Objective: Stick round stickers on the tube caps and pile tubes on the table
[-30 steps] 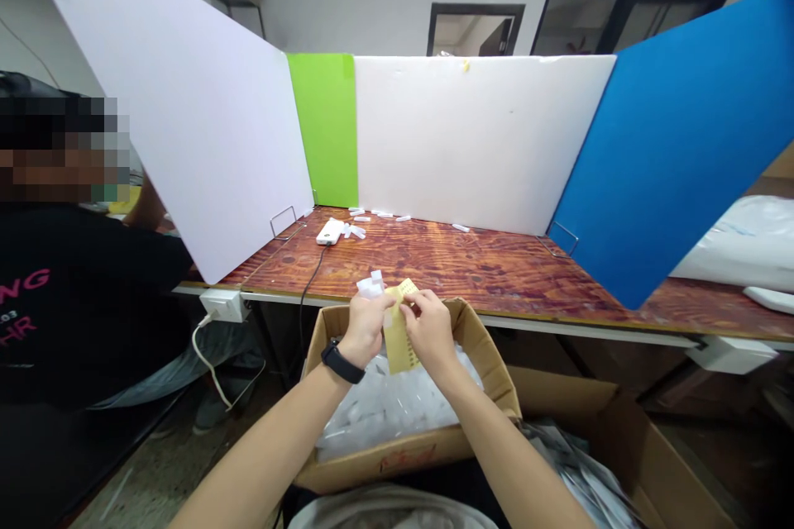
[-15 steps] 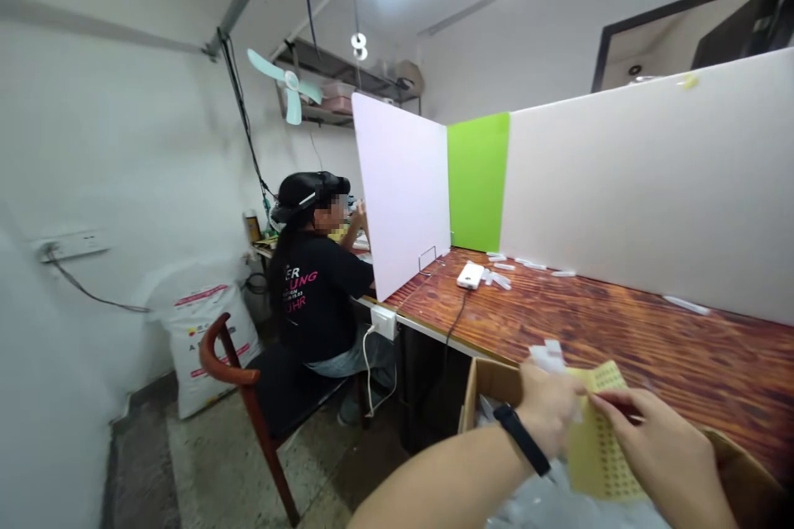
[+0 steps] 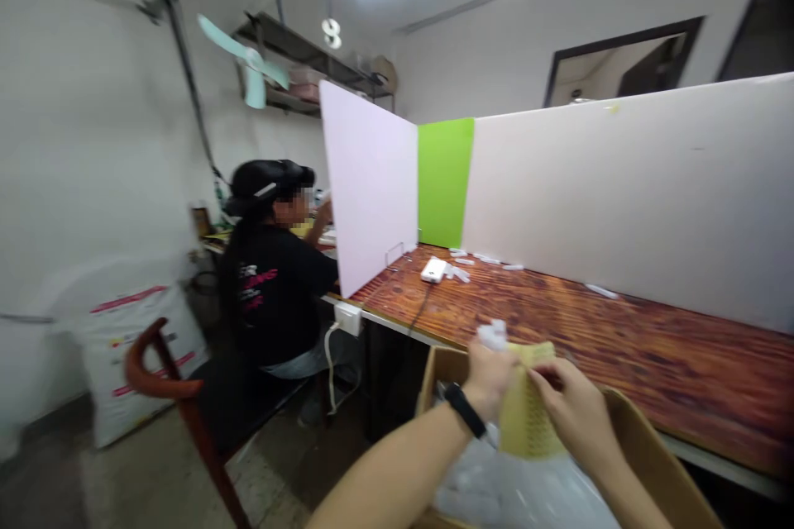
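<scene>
My left hand [image 3: 489,376], with a black band on its wrist, is closed round some whitish translucent plastic pieces [image 3: 493,335] that stick out above the fingers. The same hand also holds the left edge of a yellow sticker sheet [image 3: 518,430] printed with rows of small dark marks. On the sheet's right side, the thumb and fingers of my right hand [image 3: 574,405] are pinched together against its upper part. Whether a single sticker is between those fingertips is too small to tell. Beneath both hands stands an open cardboard box [image 3: 645,446] with clear plastic bags [image 3: 496,483] in it.
Similar whitish pieces [image 3: 459,273] lie on the wood-grain table [image 3: 558,297] by a white device [image 3: 433,269] with a cable. White and green panels [image 3: 443,182] border the table. At left, a co-worker [image 3: 279,281] sits on a wooden chair [image 3: 165,372].
The camera view has turned right, so the room has shifted left in the picture. Both hands keep hold of the sticker sheet, which is now slightly more bent.
</scene>
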{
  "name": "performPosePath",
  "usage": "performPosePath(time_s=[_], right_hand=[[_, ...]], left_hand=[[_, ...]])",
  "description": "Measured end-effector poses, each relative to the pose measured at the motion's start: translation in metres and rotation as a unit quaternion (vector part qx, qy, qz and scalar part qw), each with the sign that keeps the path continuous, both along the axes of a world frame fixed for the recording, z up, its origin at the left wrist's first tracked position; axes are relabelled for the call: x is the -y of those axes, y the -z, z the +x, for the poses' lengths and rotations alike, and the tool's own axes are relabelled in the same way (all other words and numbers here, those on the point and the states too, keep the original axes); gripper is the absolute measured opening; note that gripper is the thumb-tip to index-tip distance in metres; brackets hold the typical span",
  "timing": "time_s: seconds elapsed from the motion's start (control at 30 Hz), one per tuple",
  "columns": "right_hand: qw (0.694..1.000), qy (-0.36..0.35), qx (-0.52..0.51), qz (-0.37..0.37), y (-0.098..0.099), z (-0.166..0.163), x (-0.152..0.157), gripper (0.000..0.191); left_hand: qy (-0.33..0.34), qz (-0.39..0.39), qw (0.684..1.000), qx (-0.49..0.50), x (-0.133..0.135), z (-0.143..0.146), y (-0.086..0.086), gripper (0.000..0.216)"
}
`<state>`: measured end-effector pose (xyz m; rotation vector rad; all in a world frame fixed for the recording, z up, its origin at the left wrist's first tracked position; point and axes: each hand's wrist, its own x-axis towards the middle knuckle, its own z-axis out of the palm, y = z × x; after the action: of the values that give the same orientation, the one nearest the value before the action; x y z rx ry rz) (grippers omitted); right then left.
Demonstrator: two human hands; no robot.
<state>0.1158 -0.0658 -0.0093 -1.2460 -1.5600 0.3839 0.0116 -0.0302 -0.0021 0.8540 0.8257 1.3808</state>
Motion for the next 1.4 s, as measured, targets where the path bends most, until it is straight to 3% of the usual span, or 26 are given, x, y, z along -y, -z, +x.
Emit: performPosePath(time_s=[0.07,0.17,0.27,0.43,0.57,0.73,0.83,1.03,1.27,1.4], right_hand=[[0.998,-0.037,-0.032,-0.027,-0.011,0.005,0.009,0.013],[0.997,-0.047,-0.055,0.003,-0.038,0.011,0.024,0.015],[0.995,-0.092,-0.035,0.024,-0.069,0.012,0.04,0.013],[0.983,-0.171,-0.014,-0.063,-0.094,0.004,0.054,0.012],[0.966,-0.216,-0.066,-0.122,-0.097,-0.002,0.055,0.015],[0.955,-0.209,-0.114,-0.175,-0.098,-0.007,0.05,0.017],[0.938,-0.203,-0.193,-0.205,-0.095,-0.011,0.049,0.017],[0.915,-0.179,-0.297,-0.209,-0.085,-0.019,0.054,0.014],[0.884,-0.163,-0.388,-0.203,-0.079,-0.026,0.055,0.015],[0.879,-0.148,-0.413,-0.185,-0.076,-0.031,0.055,0.015]], left_hand=[[-0.058,0.067,0.995,-0.048,0.007,-0.006,-0.008,0.023],[-0.073,0.197,0.968,-0.135,0.016,-0.016,-0.014,0.016],[-0.081,0.247,0.945,-0.198,0.026,-0.022,-0.017,0.015],[-0.085,0.367,0.881,-0.287,0.036,-0.021,-0.021,0.018],[-0.14,0.412,0.831,-0.347,0.035,-0.02,-0.018,0.02],[-0.202,0.419,0.779,-0.42,0.032,-0.021,-0.015,0.017],[-0.273,0.433,0.729,-0.454,0.031,-0.02,-0.014,0.019],[-0.353,0.446,0.633,-0.525,0.027,-0.023,-0.015,0.031],[-0.4,0.446,0.554,-0.578,0.026,-0.026,-0.02,0.021],[-0.417,0.442,0.525,-0.596,0.026,-0.029,-0.02,0.018]])
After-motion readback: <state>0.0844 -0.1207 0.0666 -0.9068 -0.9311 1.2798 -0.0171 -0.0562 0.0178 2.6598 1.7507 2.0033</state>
